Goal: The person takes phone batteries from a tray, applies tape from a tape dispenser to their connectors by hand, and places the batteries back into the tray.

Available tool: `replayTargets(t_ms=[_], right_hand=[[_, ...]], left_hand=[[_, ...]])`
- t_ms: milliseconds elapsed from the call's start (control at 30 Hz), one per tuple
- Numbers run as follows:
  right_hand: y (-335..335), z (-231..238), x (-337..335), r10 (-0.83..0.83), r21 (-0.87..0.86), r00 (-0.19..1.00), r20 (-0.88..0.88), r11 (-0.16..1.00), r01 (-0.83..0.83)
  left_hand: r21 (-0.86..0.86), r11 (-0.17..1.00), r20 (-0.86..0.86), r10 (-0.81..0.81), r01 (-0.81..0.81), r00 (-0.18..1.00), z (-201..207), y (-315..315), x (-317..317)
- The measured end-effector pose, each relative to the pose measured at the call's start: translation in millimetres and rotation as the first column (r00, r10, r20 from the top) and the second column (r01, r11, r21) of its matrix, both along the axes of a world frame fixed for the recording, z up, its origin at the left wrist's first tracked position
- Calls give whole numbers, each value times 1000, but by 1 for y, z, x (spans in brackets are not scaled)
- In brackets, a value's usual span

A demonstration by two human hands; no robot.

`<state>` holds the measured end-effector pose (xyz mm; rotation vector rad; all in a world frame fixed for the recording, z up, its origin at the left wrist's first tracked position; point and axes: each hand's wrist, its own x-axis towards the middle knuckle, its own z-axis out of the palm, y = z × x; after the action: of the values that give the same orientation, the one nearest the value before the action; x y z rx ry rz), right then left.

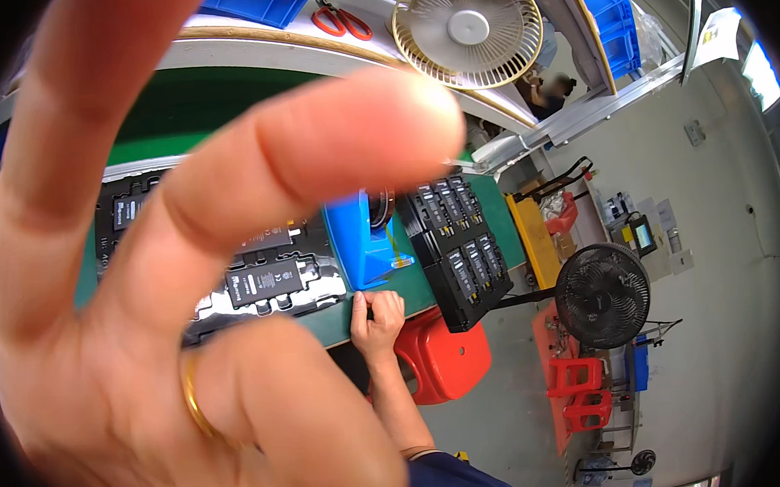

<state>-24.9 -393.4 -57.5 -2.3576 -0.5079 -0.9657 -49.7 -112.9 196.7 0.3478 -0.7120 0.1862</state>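
My left hand (138, 366) fills the left of the view, very close and blurred, its fingers spread and a gold ring on one of them. It holds nothing visible and hides part of the bench behind it. My right hand (379, 323) rests curled at the front edge of the green bench, beside the foot of a blue tape dispenser (347, 246); nothing shows in its closed fingers. Flat black batteries (267, 281) lie in a black plastic tray (326, 288) behind my left hand. Right of the dispenser, another black tray (434, 259) holds several batteries.
Above the bench, a shelf carries red-handled cutters (341, 21), a blue bin (264, 1) and a pale fan (468, 26). A red stool (450, 356) stands below the bench edge. Farther right are a black fan (602, 295), red stools (575, 375) and a person (551, 95) in the background.
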Motion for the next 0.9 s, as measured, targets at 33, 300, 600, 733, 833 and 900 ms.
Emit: replayTargets(t_ms=[33,300,600,733,833,900], right_hand=[[0,-4,2,12,1,1000,-5,1000,-12],[-8,4,3,31,27,999,-41,999,-30],[-35,52,6,-10,587,970,-244,794,156],[-33,86,32,28,313,938,-345,946,87],[-33,95,44,59,229,896,-439,972,49],[-35,97,48,64,141,875,-480,990,5]], left_hand=[[22,1000,-21,19,-19,1000,-6,-10,-25],[876,472,-61,311,-98,949,-51,-20,58],[601,-700,618,102,-385,779,-146,-24,39],[591,-705,614,79,-391,785,-149,-21,42],[634,-662,619,127,-399,775,-152,-18,44],[662,-638,614,161,-393,773,-152,-16,47]])
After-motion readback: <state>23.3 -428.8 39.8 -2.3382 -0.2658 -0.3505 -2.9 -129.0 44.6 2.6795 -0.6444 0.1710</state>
